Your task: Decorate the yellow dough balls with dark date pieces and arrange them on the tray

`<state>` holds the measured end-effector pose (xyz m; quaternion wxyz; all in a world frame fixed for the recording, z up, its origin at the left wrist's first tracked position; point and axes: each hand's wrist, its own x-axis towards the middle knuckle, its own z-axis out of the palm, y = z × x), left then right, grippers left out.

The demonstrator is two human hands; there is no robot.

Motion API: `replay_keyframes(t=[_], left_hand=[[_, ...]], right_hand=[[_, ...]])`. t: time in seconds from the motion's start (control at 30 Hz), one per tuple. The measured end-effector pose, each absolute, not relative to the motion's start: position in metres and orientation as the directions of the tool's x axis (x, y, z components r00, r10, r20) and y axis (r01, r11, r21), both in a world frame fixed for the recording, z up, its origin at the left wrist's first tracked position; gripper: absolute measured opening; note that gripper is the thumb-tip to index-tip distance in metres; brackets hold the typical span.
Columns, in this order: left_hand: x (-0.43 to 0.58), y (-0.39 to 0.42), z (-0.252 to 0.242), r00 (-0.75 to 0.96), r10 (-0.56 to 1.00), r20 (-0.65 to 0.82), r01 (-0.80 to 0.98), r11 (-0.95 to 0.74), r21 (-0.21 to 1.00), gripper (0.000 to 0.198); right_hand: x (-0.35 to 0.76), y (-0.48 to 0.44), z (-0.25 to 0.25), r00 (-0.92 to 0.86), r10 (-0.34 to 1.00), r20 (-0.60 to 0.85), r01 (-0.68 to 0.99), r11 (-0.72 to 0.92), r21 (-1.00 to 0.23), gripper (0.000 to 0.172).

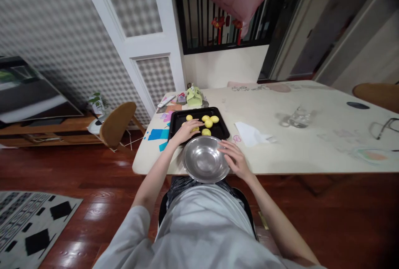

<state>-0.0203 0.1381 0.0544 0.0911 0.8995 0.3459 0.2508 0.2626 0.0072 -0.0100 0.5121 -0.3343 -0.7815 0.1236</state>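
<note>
A black baking tray [222, 130] lies on the table, with several yellow rounded fruits that look like lemons [208, 123] in it. My left hand [188, 130] reaches over the tray's left part, fingers outstretched and apart. Beneath its fingers a yellow fruit [195, 129] is partly hidden; whether they touch, I cannot tell. An empty stainless steel bowl [205, 160] sits in front of the tray, jutting past the table's near edge above my lap. My right hand [236, 159] rests at the bowl's right rim with its fingers spread, some tips reaching over the inner side.
Left of the tray are blue printed patches [158, 134] and a green box-like object [194, 96]. A white paper [249, 133] lies to the right, with a clear glass [300, 117] beyond it. Glasses [388, 127] rest at the far right. A wooden chair [118, 125] stands left.
</note>
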Motion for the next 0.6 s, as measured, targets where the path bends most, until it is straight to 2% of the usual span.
replay_keyframes(t=[0.1,0.23,0.43,0.6], left_hand=[[-0.004,0.147,0.063,0.74,0.615,0.272,0.513,-0.778,0.364,0.044],[0.006,0.154,0.067,0.791,0.595,0.143,0.499,-0.763,0.411,0.05],[0.013,0.16,0.06,0.771,0.617,0.157,0.529,-0.758,0.381,0.034],[0.013,0.161,0.059,0.705,0.67,0.233,0.603,-0.739,0.3,0.04]], right_hand=[[0.264,0.004,-0.012,-0.352,0.631,0.691,0.396,0.77,-0.501,0.031],[0.262,0.006,-0.013,-0.368,0.633,0.681,0.395,0.77,-0.502,0.033],[0.261,0.007,-0.012,-0.355,0.65,0.671,0.39,0.756,-0.526,0.034],[0.261,0.007,-0.012,-0.36,0.649,0.67,0.389,0.758,-0.524,0.035]])
